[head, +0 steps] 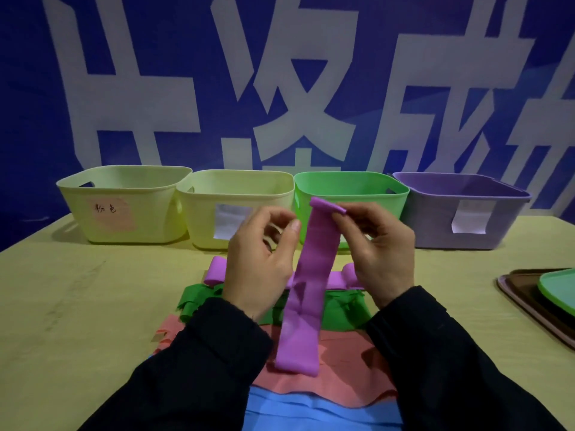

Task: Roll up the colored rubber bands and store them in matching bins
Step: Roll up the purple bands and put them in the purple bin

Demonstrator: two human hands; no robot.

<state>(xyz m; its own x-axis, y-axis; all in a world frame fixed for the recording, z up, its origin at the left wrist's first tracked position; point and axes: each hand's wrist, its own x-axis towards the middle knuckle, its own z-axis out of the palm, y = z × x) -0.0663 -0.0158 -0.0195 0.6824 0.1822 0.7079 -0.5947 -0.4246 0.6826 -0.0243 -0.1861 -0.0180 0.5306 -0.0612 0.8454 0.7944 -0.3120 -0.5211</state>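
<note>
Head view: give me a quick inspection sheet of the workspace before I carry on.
Surface: yellow-green table.
Job's things: purple band held upright, top edge starting to curl; purple, green, pink and blue bands piled beneath; four bins in a row behind: two pale yellow, green bin, purple bin.
Clutter: stacked trays at the right edge.
Hands: right hand pinches the band's top; left hand beside it, contact unclear.
Cables: nothing seen.
Surroundings: blue banner with large white characters.
</note>
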